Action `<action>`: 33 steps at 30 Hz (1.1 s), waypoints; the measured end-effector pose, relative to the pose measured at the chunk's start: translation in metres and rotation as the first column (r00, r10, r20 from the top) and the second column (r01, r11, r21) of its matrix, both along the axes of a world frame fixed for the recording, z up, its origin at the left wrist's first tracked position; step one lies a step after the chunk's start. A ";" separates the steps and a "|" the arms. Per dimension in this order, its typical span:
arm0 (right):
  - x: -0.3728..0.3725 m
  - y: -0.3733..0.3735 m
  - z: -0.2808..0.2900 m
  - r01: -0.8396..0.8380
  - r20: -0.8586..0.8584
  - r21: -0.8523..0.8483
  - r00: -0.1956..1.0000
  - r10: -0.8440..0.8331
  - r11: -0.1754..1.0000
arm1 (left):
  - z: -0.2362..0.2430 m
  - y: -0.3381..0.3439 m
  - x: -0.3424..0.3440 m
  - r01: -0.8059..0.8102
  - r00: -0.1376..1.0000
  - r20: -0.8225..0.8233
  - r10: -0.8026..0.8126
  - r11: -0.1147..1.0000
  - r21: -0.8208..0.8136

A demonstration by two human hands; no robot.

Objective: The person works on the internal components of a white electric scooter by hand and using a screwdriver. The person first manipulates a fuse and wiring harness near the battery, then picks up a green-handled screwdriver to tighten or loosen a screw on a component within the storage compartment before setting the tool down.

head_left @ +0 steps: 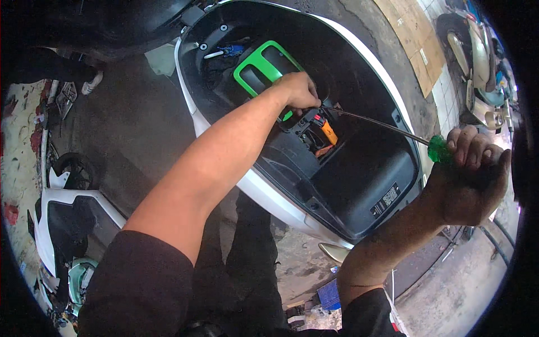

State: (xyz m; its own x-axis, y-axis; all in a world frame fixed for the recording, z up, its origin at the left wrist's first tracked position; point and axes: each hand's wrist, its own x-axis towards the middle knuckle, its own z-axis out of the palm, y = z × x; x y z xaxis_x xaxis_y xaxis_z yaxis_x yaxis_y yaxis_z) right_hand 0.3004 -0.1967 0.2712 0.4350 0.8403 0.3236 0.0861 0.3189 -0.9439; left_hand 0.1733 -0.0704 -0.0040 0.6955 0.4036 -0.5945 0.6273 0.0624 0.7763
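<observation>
My right hand (469,180) grips the green handle of a long screwdriver (387,124). The shaft slants left and down into the black storage bin (365,185) of a white scooter. Around the tip, the fingers of my left hand (297,91) are pinched together. What they hold is too small and covered to make out. Below them a small open compartment (307,136) in the bin shows an orange part (328,132) with a red piece and dark wiring. A bright green frame (264,63) lies in the bin, partly behind my left hand.
Farther back in the bin lies a blue tool (231,50) with a white piece. The scooter's white body rim (359,42) surrounds the bin. Cardboard (412,45) lies on the floor at the far right, beside another scooter (477,62). White body panels (56,208) stand at the left.
</observation>
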 end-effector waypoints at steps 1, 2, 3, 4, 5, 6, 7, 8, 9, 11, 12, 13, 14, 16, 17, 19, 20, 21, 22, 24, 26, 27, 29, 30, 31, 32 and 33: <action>0.000 0.000 0.000 0.007 -0.003 0.009 1.000 -0.007 1.000 | 0.001 0.001 0.000 0.010 1.000 0.007 -0.009 1.000 -0.002; 0.001 0.000 0.000 0.007 0.000 0.008 1.000 -0.007 1.000 | 0.002 0.000 0.001 0.010 1.000 0.009 -0.010 1.000 -0.003; 0.003 -0.002 0.002 -0.009 0.002 0.005 1.000 0.008 1.000 | 0.003 0.000 0.002 0.004 1.000 0.006 -0.003 1.000 -0.014; 0.004 -0.003 0.003 -0.024 0.004 0.001 1.000 0.024 1.000 | 0.004 -0.001 0.003 -0.003 1.000 0.003 0.003 1.000 -0.025; 0.004 -0.003 0.001 -0.025 0.000 0.002 1.000 0.025 1.000 | 0.003 0.000 0.002 -0.004 1.000 -0.001 0.004 1.000 -0.024; 0.003 -0.002 0.000 -0.029 -0.004 0.004 1.000 0.029 1.000 | 0.002 0.001 0.000 0.001 1.000 0.000 -0.001 1.000 -0.016; 0.003 -0.002 -0.001 -0.033 -0.008 0.007 0.999 0.033 0.999 | 0.002 0.001 -0.002 0.007 1.000 0.000 -0.007 1.000 -0.008; 0.002 -0.002 -0.001 -0.031 -0.005 0.006 1.000 0.031 0.999 | 0.002 0.001 0.000 0.009 1.000 0.003 -0.009 1.000 -0.009; 0.001 -0.001 -0.001 0.011 0.016 0.017 1.000 -0.012 1.000 | 0.003 0.000 0.001 0.012 1.000 0.005 -0.012 1.000 0.001; 0.001 -0.002 -0.002 0.053 0.035 0.030 0.998 -0.054 0.998 | 0.004 0.000 0.001 0.015 1.000 0.005 -0.015 1.000 0.011; 0.002 -0.002 -0.002 0.025 0.031 0.027 0.999 -0.026 0.999 | 0.003 0.000 0.000 0.003 1.000 -0.002 -0.003 1.000 0.013; 0.003 -0.003 -0.002 -0.003 0.028 0.024 1.000 0.002 1.000 | 0.003 0.001 -0.001 -0.009 1.000 -0.009 0.009 1.000 0.015; 0.003 -0.005 -0.003 -0.001 0.031 0.022 1.000 0.001 1.000 | 0.004 0.000 0.000 -0.007 1.000 -0.006 0.007 1.000 0.013; 0.004 -0.011 -0.007 0.052 0.007 0.044 0.999 -0.052 0.998 | 0.006 -0.001 0.001 0.002 1.000 -0.016 -0.001 1.000 0.026; 0.003 -0.012 -0.010 0.070 -0.001 0.052 0.998 -0.070 0.996 | 0.006 -0.001 0.002 0.003 1.000 -0.013 -0.003 1.000 0.025; -0.001 -0.015 -0.017 0.193 -0.009 0.072 0.981 -0.193 0.978 | 0.005 -0.001 0.004 0.021 1.000 -0.011 -0.020 0.999 0.036; -0.004 -0.017 -0.023 0.232 -0.019 0.080 0.973 -0.231 0.969 | 0.004 -0.001 0.003 0.019 1.000 -0.016 -0.018 0.999 0.039; -0.007 -0.021 -0.028 0.192 0.045 0.061 0.980 -0.195 0.979 | 0.003 -0.001 0.002 0.005 1.000 -0.018 -0.004 1.000 0.026; -0.012 -0.021 -0.030 0.172 0.074 0.051 0.982 -0.175 0.984 | 0.001 -0.001 0.001 -0.009 1.000 -0.021 0.010 1.000 0.013; -0.026 -0.019 -0.034 0.216 0.205 -0.003 0.956 -0.210 0.976 | -0.002 0.000 0.000 0.002 1.000 -0.007 -0.002 1.000 -0.001; -0.033 -0.019 -0.033 0.282 0.310 -0.035 0.915 -0.258 0.959 | -0.001 0.003 0.003 0.015 1.000 0.015 -0.015 1.000 -0.013; -0.032 -0.020 -0.030 0.407 0.440 -0.079 0.833 -0.335 0.910 | 0.001 0.006 0.005 -0.012 1.000 -0.017 0.010 0.997 -0.072; -0.030 -0.024 -0.027 0.649 0.677 -0.108 0.603 -0.422 0.753 | 0.007 0.010 0.005 -0.034 0.999 -0.045 0.029 0.991 -0.128; -0.027 -0.017 -0.028 0.671 0.691 0.026 0.523 -0.499 0.741 | 0.010 0.011 0.004 -0.020 0.989 0.148 0.002 0.993 0.119; -0.022 -0.012 -0.032 0.675 0.692 0.032 0.517 -0.503 0.737 | 0.015 0.013 0.006 -0.054 0.944 0.323 -0.069 0.933 0.357; -0.017 -0.011 -0.038 0.666 0.679 0.079 0.508 -0.529 0.742 | 0.034 0.009 0.011 -0.086 0.901 0.432 -0.037 0.961 0.264; -0.014 -0.010 -0.042 0.654 0.660 0.126 0.506 -0.555 0.746 | 0.055 0.004 0.011 -0.077 0.900 0.433 -0.044 0.963 0.259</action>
